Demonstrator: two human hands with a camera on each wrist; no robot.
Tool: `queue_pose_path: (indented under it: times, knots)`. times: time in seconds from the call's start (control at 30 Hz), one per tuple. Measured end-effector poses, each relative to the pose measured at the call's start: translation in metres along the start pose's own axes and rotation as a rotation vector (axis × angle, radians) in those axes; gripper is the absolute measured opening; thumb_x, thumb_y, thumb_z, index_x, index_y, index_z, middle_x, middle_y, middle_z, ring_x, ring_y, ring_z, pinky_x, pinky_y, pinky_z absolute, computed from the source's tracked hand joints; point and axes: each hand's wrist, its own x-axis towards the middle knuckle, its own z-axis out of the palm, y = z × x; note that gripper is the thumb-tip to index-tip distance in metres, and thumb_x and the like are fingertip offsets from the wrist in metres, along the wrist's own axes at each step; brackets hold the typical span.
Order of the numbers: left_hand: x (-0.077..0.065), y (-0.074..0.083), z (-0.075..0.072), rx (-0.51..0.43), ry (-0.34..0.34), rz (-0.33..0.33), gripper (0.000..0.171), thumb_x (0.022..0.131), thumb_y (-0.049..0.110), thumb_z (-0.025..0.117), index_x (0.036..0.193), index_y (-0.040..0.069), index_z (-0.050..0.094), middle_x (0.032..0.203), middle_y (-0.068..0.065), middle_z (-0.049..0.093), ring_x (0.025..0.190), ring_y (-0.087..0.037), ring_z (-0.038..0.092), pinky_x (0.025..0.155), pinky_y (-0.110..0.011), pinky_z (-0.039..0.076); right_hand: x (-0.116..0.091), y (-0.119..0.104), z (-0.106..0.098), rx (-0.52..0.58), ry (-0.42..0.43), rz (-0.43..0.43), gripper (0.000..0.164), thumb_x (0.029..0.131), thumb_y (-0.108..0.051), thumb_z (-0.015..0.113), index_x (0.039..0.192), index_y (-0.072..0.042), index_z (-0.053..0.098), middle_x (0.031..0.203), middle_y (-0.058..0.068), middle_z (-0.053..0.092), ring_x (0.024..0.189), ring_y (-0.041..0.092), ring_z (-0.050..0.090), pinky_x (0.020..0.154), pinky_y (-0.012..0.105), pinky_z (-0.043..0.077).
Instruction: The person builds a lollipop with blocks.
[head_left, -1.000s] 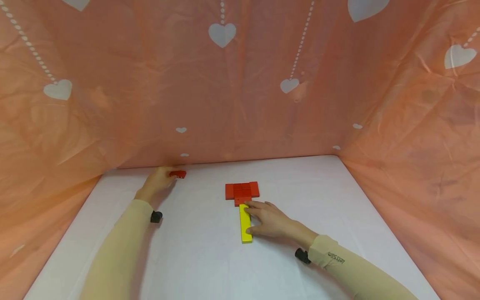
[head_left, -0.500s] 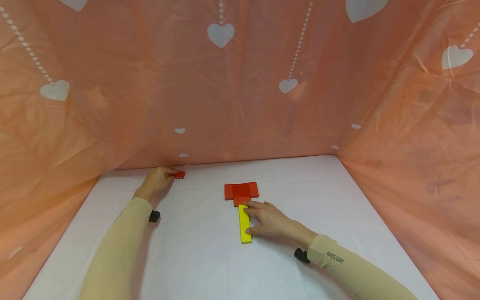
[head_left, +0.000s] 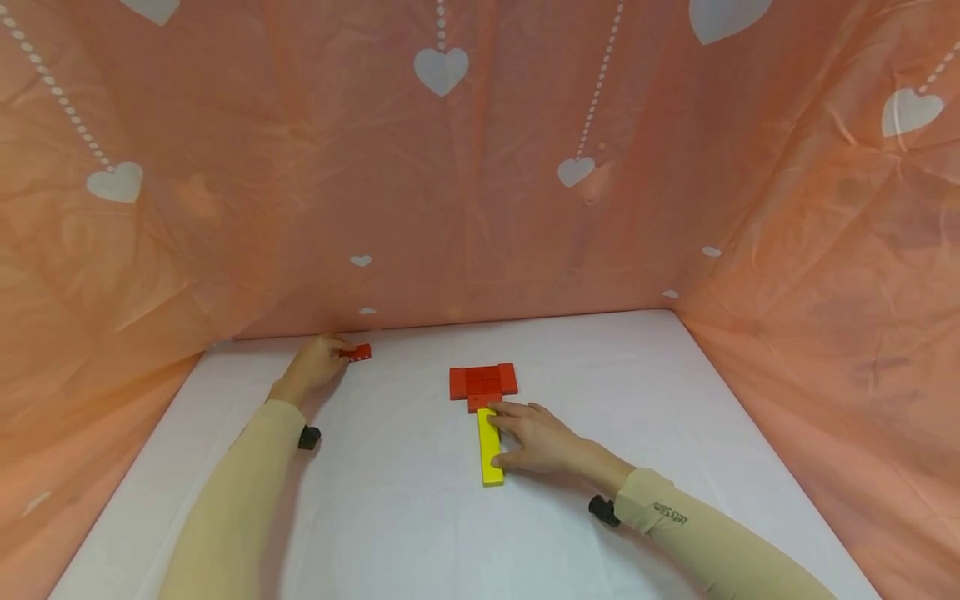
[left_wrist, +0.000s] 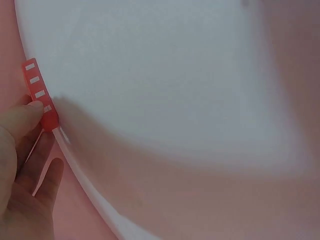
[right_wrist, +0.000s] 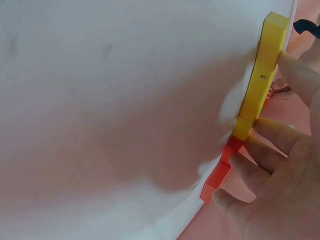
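Observation:
Near the back left of the white table, my left hand (head_left: 318,362) pinches a small red block (head_left: 362,352) between thumb and fingers. White rectangles mark one side of that red block (left_wrist: 34,80) in the left wrist view. My right hand (head_left: 543,439) rests spread along the right side of a long yellow block (head_left: 491,454), fingertips and thumb touching it. Beyond its far end lies a group of flat red blocks (head_left: 483,381), roughly T-shaped. In the right wrist view, a seam crosses the yellow block (right_wrist: 260,75) near the red end, and the lower fingers lie beside the red pieces.
An orange sheet with white hearts (head_left: 441,71) hangs along the back and both sides of the white table (head_left: 390,517). The back edge of the table runs close behind my left hand. A black wrist camera (head_left: 603,511) sits on my right wrist.
The red block in my left hand has tilted slightly, and its white marks show more clearly in the head view. My right hand and the blocks beside it stay in place.

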Motion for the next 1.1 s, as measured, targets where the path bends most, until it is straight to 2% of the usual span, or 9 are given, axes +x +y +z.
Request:
queue_pose_path:
  times: [0.07, 0.27, 0.4, 0.5, 0.63, 0.73, 0.8, 0.97, 1.1]
  knots:
    - [-0.001, 0.001, 0.001, -0.004, 0.017, 0.015, 0.027, 0.094, -0.007, 0.062, 0.119, -0.01, 0.072, 0.127, -0.035, 0.063, 0.123, -0.054, 0.056, 0.106, -0.063, 0.046, 0.0, 0.0, 0.0, 0.003, 0.001, 0.001, 0.069, 0.093, -0.042, 0.077, 0.151, -0.01, 0.055, 0.164, 0.006, 0.041, 0.15, 0.029, 0.039, 0.124, 0.058, 0.025]
    - [-0.002, 0.006, 0.004, -0.029, 0.013, -0.019, 0.025, 0.095, -0.005, 0.066, 0.118, -0.011, 0.073, 0.124, -0.034, 0.063, 0.114, -0.049, 0.061, 0.1, -0.06, 0.051, 0.0, -0.001, 0.0, 0.008, 0.0, 0.002, 0.069, 0.093, -0.041, 0.077, 0.151, -0.01, 0.056, 0.164, 0.006, 0.042, 0.15, 0.03, 0.039, 0.124, 0.058, 0.025]
    - [-0.003, 0.012, 0.006, -0.06, 0.026, -0.011, 0.024, 0.095, -0.003, 0.067, 0.116, -0.011, 0.073, 0.117, -0.031, 0.068, 0.099, -0.04, 0.063, 0.087, -0.049, 0.056, 0.0, -0.001, 0.0, 0.013, 0.001, 0.0, 0.069, 0.093, -0.041, 0.077, 0.15, -0.01, 0.056, 0.164, 0.007, 0.042, 0.15, 0.03, 0.039, 0.124, 0.058, 0.026]
    - [-0.001, 0.019, 0.009, -0.084, 0.023, -0.025, 0.024, 0.097, 0.0, 0.066, 0.117, -0.01, 0.074, 0.117, -0.029, 0.068, 0.095, -0.036, 0.06, 0.082, -0.044, 0.054, 0.0, -0.001, 0.0, 0.012, 0.002, 0.001, 0.069, 0.093, -0.041, 0.077, 0.15, -0.01, 0.056, 0.163, 0.007, 0.042, 0.15, 0.03, 0.039, 0.124, 0.058, 0.026]
    - [0.0, 0.028, 0.011, -0.062, 0.032, -0.002, 0.025, 0.098, 0.002, 0.066, 0.119, -0.009, 0.073, 0.128, -0.031, 0.063, 0.109, -0.043, 0.062, 0.093, -0.054, 0.055, 0.001, 0.0, 0.0, 0.008, 0.002, 0.001, 0.069, 0.093, -0.041, 0.077, 0.15, -0.01, 0.056, 0.163, 0.006, 0.042, 0.15, 0.03, 0.038, 0.124, 0.057, 0.025]
    - [0.002, 0.037, 0.013, -0.054, 0.021, 0.011, 0.028, 0.099, 0.005, 0.066, 0.123, -0.006, 0.072, 0.139, -0.033, 0.056, 0.125, -0.05, 0.056, 0.103, -0.06, 0.05, 0.001, 0.001, 0.0, 0.008, 0.003, -0.004, 0.069, 0.093, -0.041, 0.077, 0.15, -0.01, 0.056, 0.164, 0.006, 0.042, 0.15, 0.029, 0.038, 0.124, 0.058, 0.025]
    - [0.003, 0.044, 0.015, -0.079, 0.001, -0.004, 0.029, 0.1, 0.007, 0.064, 0.126, -0.004, 0.072, 0.144, -0.031, 0.053, 0.129, -0.05, 0.053, 0.105, -0.061, 0.049, 0.001, 0.001, 0.0, 0.007, 0.005, -0.005, 0.069, 0.093, -0.041, 0.077, 0.15, -0.01, 0.056, 0.163, 0.007, 0.042, 0.15, 0.029, 0.039, 0.124, 0.057, 0.026]
    - [0.006, 0.062, 0.022, -0.097, -0.014, -0.012, 0.029, 0.102, 0.011, 0.065, 0.129, 0.003, 0.072, 0.142, -0.024, 0.056, 0.131, -0.045, 0.052, 0.107, -0.059, 0.048, 0.001, 0.001, 0.001, -0.003, 0.006, -0.005, 0.069, 0.093, -0.041, 0.077, 0.15, -0.01, 0.056, 0.163, 0.006, 0.042, 0.15, 0.029, 0.038, 0.124, 0.056, 0.027]
    - [0.01, 0.077, 0.028, -0.058, -0.006, 0.018, 0.03, 0.101, 0.013, 0.07, 0.129, 0.007, 0.074, 0.138, -0.02, 0.058, 0.129, -0.043, 0.053, 0.107, -0.057, 0.049, 0.001, 0.001, 0.0, -0.004, 0.004, -0.004, 0.069, 0.093, -0.042, 0.077, 0.15, -0.01, 0.056, 0.164, 0.006, 0.042, 0.15, 0.029, 0.038, 0.124, 0.055, 0.027]
